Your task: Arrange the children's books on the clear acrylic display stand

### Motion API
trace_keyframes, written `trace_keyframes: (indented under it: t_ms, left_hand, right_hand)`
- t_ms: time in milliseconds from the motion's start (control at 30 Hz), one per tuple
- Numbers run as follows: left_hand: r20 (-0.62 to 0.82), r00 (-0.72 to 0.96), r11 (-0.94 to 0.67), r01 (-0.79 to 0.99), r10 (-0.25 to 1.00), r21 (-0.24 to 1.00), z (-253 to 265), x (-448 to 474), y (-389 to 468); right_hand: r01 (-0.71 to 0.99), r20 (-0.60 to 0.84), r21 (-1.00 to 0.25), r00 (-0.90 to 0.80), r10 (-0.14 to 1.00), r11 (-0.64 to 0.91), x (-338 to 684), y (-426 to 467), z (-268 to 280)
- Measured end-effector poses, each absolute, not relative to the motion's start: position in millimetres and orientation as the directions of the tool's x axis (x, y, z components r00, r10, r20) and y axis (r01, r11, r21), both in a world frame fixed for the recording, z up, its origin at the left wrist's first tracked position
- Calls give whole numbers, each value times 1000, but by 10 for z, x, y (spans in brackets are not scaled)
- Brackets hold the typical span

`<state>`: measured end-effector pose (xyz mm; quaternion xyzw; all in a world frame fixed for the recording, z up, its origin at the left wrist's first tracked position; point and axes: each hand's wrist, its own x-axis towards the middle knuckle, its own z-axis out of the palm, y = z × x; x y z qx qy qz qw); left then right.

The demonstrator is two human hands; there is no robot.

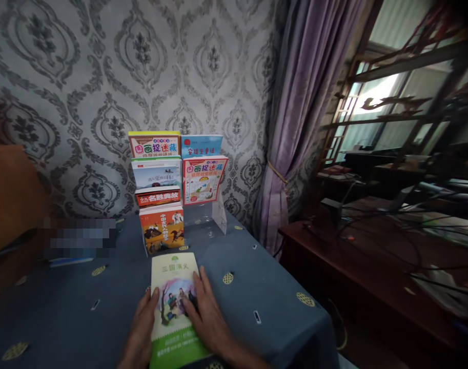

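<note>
Left grip (140, 323) and right grip (210, 318) hold the book (173, 313) before the rack (219, 216) — a forward shove might topple that rack.

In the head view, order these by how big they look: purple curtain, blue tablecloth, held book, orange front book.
1. Blue tablecloth
2. Purple curtain
3. Held book, though nearer the camera
4. Orange front book

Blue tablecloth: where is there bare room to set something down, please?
Right of the right hand, bare blue tablecloth stretches to its edge. Another patch lies between the left hand and the pixelated item. Crowded spots: the loaded book rack and the cream-and-green book between the hands.
</note>
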<state>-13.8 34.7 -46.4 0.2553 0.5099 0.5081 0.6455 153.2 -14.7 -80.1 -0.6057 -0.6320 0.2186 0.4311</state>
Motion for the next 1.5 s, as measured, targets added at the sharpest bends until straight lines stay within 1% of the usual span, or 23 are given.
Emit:
trace_keyframes:
  t_ms: [67, 167, 233, 300, 333, 400, 467, 500, 567, 667, 733, 800, 900, 1067, 1200, 1333, 1433, 1500]
  left_hand:
    - [-409, -49, 358, -399, 911, 844, -382, -87, 309]
    - [-415, -59, 358, -407, 908, 841, -243, 0, 238]
    - [-396, -60, 337, -416, 916, 845, -168, 56, 198]
    - [-361, -61, 304, -420, 931, 855, -116, 101, 180]
    - [-337, -58, 284, -418, 940, 863, -98, 118, 181]
    - [-274, -38, 236, -400, 961, 886, -65, 139, 201]
    - [-175, -10, 160, -359, 984, 920, -21, 146, 235]
    - [-115, 6, 111, -330, 993, 938, 9, 146, 255]
    - [21, 29, -12, -268, 999, 963, 80, 139, 299]
    - [212, 12, -206, -179, 977, 962, 165, 122, 378]
    - [293, -33, -295, -130, 956, 947, 167, 109, 432]
    - [327, -68, -333, -101, 943, 938, 123, 97, 473]
    - [312, -100, -321, -98, 945, 942, 28, 82, 487]
    - [211, -106, -224, -136, 972, 965, -11, 67, 422]
    - [158, -100, -172, -156, 982, 973, 0, 46, 388]
    - [171, -99, -184, -141, 980, 973, -33, 5, 398]
    - [147, -66, -156, -159, 987, 975, -58, -8, 408]
    - [76, -91, -92, -192, 993, 977, -65, 12, 409]
  right_hand:
    - [484, 222, -869, 188, 957, 107, 1532, -100, -786]
    - [304, 87, -953, 277, 957, -2, 1550, -44, -746]
    - [166, 7, -985, 333, 943, -51, 1564, -34, -698]
    - [9, -54, -998, 369, 928, -61, 1568, -47, -620]
    - [-76, -75, -996, 361, 930, -50, 1565, -57, -568]
    - [-252, -100, -967, 288, 952, -26, 1554, -71, -443]
    - [-382, -81, -924, 195, 978, -1, 1550, -58, -306]
    - [-416, -55, -909, 169, 984, 20, 1556, -39, -238]
    - [-406, 31, -908, 178, 984, 103, 1588, 19, -113]
    - [-252, 223, -922, 269, 937, 292, 1659, 117, 21]
    - [-129, 340, -911, 301, 891, 392, 1693, 157, 60]
    - [-38, 416, -894, 301, 858, 447, 1700, 162, 55]
    - [30, 443, -890, 298, 846, 455, 1677, 119, -6]
    - [81, 429, -901, 301, 851, 426, 1647, 36, -106]
    - [66, 409, -911, 288, 866, 408, 1653, 2, -160]
    - [55, 414, -908, 280, 866, 416, 1667, -21, -185]
    - [-13, 403, -907, 267, 875, 422, 1667, -26, -171]
    - [-150, 332, -915, 245, 911, 374, 1659, -18, -150]
